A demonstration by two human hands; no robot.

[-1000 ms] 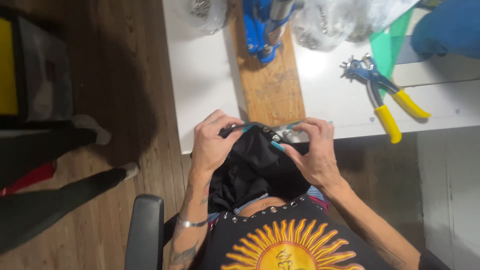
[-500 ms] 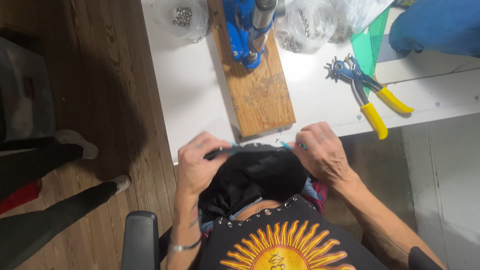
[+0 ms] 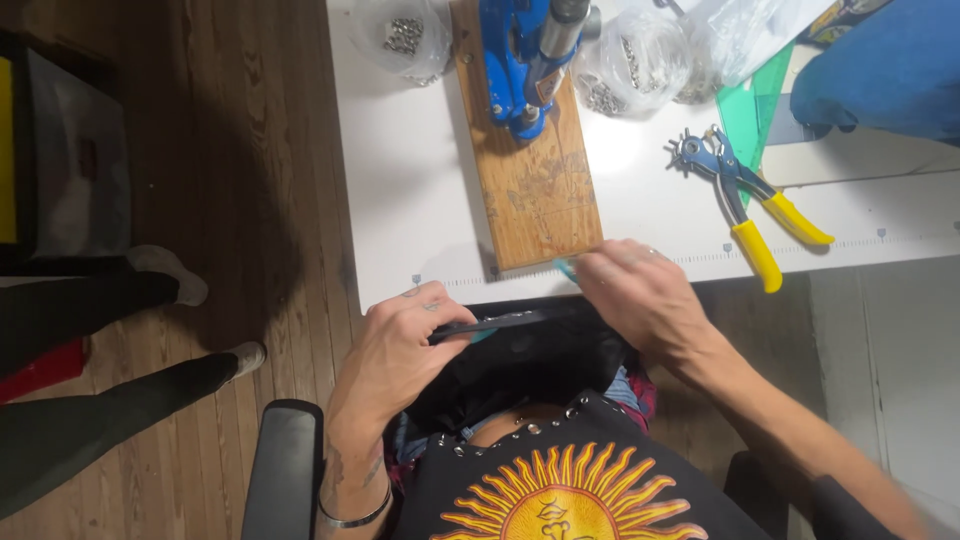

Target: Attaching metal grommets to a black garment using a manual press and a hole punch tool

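Observation:
My left hand [image 3: 398,345] and my right hand [image 3: 642,292] both grip the upper edge of a black fabric piece [image 3: 520,355] held over my lap, just below the front edge of the white table [image 3: 420,220]. The edge between my hands is pulled flat and straight. My right hand sits at the near end of a wooden board [image 3: 535,180] that carries a blue hand press [image 3: 525,55].
Blue punch pliers with yellow handles [image 3: 750,210] lie right of the board. Clear bags of metal studs [image 3: 405,35] [image 3: 625,65] sit at the back. A black chair armrest [image 3: 283,470] is at my left. Another person's legs [image 3: 110,340] stand on the wooden floor.
My hands have lowered the fabric edge toward my lap and stretched it straighter. My right hand has shifted up to the table's edge.

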